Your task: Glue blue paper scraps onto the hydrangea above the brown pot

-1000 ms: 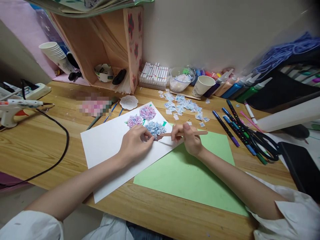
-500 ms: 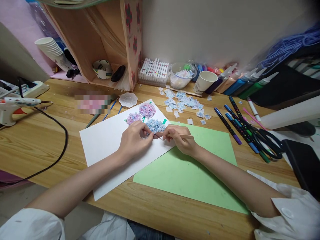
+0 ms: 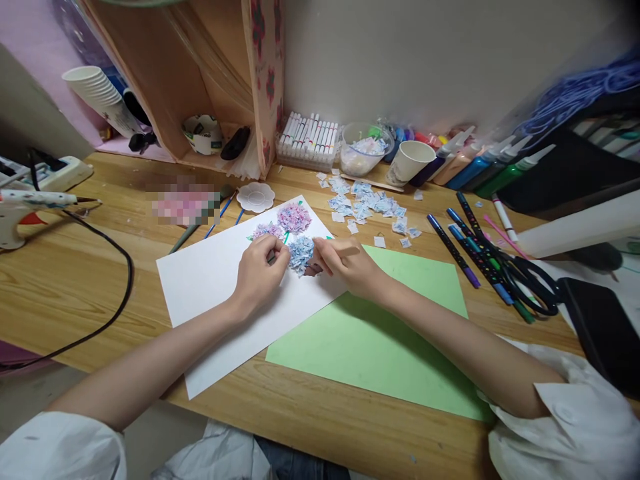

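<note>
White paper lies at a slant before me, with two pink-purple flower clusters, the rounder one at the top, and a blue cluster of small crumpled pieces. Beside the blue cluster on its left is my left hand, thumb and fingers curled closed; whatever they may hold is hidden. On the cluster's other side, my right hand is closed round a wooden craft stick, only part of which shows. A brownish patch borders the blue cluster's lower right. Green paper extends under the right forearm.
Blue-white paper scraps are scattered beyond the hands. Behind them stand boxed markers, a plastic tub and a paper cup. Pens, black-handled scissors and a phone lie right; a glue gun sits left.
My left hand has drawn back left, away from the right hand, uncovering more of the blue cluster. The right hand has shifted slightly, and the stick now shows less.
</note>
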Available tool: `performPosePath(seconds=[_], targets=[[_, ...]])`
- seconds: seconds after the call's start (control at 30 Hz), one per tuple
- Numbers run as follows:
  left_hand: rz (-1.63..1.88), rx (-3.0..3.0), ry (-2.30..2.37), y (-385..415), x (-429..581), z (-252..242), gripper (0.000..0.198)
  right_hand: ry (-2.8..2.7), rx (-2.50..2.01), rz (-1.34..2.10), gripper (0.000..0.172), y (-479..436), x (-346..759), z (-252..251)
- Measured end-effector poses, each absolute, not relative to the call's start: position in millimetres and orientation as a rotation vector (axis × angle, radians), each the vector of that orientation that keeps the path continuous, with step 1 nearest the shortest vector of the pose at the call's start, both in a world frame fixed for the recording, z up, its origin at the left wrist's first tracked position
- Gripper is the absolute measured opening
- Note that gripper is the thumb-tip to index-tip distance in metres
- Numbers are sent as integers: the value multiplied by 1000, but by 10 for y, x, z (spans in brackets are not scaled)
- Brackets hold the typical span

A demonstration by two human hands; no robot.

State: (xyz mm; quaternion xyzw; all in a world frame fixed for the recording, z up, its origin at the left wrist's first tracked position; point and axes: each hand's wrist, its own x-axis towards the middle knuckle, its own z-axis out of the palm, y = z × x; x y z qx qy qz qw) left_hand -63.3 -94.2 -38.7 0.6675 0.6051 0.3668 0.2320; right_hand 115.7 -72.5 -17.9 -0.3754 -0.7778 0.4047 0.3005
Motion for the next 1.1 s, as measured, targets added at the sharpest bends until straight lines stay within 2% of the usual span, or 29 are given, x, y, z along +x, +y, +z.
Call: performPosePath(seconds=[0.1, 0.23, 0.43, 0.53, 0.67, 0.87, 0.97, 1.1], targets=[[1065, 1846, 1634, -946, -626, -387, 21, -1949, -1137, 1113, 57, -649, 1022, -113], [1088, 1878, 1602, -954, -630, -369, 22, -1932, -1247, 999, 57, -575, 883, -78], [1098, 1871, 1598, -954, -649, -370, 21, -1826, -1155, 1038, 60, -645, 1029, -7], [1113, 1851, 1588, -955, -654, -371, 20, -1651, -1106, 1041, 54, -639, 1301, -26], [1146, 1817, 1568, -965, -659, -374, 20, -1585, -1151, 862, 34, -493, 1693, -172], [1152, 1803, 1569, -961, -677, -388, 20, -1979, -1297, 562, 13, -384, 1877, -437], [1153, 1811, 1559, -961, -681, -385, 20, -2114, -1245, 404, 14, -381, 1819, -488], [1152, 1831, 1551, -971, -685, -380, 19, -2084, -1260, 387, 15, -344, 1772, -470]])
